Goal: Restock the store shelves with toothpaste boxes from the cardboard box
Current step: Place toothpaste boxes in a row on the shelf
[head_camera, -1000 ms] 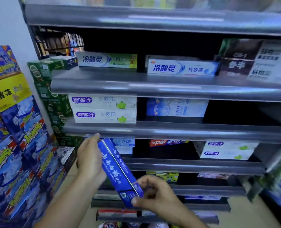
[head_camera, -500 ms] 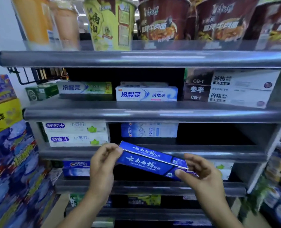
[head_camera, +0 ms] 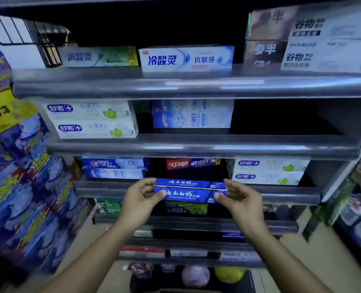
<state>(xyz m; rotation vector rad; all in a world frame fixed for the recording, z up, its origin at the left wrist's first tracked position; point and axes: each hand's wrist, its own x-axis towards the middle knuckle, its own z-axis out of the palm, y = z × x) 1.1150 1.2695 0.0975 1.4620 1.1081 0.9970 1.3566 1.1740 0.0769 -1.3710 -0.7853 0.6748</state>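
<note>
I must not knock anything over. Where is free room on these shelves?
The widest bare patch is on the second shelf, right of the pale blue box. A narrower gap lies behind the dark blue box, between the blue-and-white stack and the white stack; a red box shows at its back. The top shelf is crowded.

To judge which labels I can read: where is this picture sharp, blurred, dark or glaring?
Head view: the blue box, held by the left hand and right hand, is sharp; the packs at left are motion-blurred; the shelf backs are nearly black; glare streaks the top rail, which bows.
</note>
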